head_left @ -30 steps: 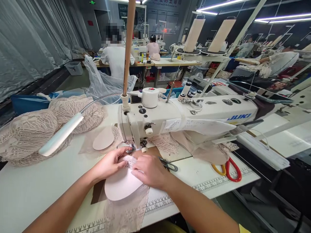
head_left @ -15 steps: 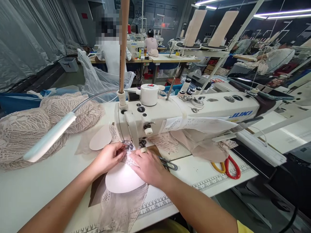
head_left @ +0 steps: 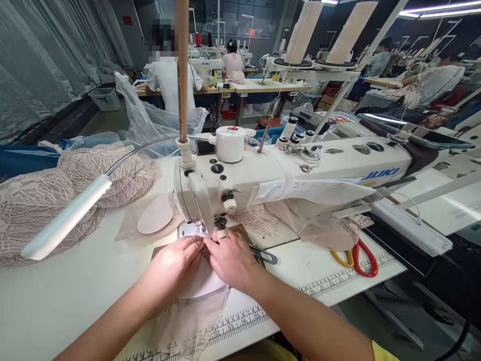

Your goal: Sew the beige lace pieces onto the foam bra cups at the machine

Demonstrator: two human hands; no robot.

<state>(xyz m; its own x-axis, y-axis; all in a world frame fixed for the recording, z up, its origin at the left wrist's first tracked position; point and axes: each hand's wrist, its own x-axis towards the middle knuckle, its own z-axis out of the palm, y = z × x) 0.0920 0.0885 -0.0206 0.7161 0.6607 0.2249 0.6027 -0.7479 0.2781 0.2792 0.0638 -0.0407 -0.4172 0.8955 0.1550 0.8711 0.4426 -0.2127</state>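
In front of the sewing machine's needle area, my left hand (head_left: 179, 259) and my right hand (head_left: 233, 259) meet with fingertips almost touching. Both pinch the edge of a beige lace fabric piece (head_left: 188, 321), which hangs toward the table's front edge. A pale oval pad (head_left: 206, 287) lies on the lace, partly covered by my left hand. Just beyond my fingers is the lit presser foot (head_left: 203, 228) of the white sewing machine (head_left: 248, 173). My fingers hide the pinched edge itself.
Bundled lace (head_left: 108, 173) and a lamp (head_left: 67, 218) sit at left. Another oval pad (head_left: 155, 214) lies behind my left hand. Red-handled scissors (head_left: 366, 258) and a dark metal tool (head_left: 265, 254) lie at right. A printed ruler (head_left: 240, 321) runs along the front. People sit at machines behind.
My left hand has moved from beside the presser foot toward me and right, against my right hand, now covering part of the pad. The right hand stays nearly in place. The view has shifted slightly.
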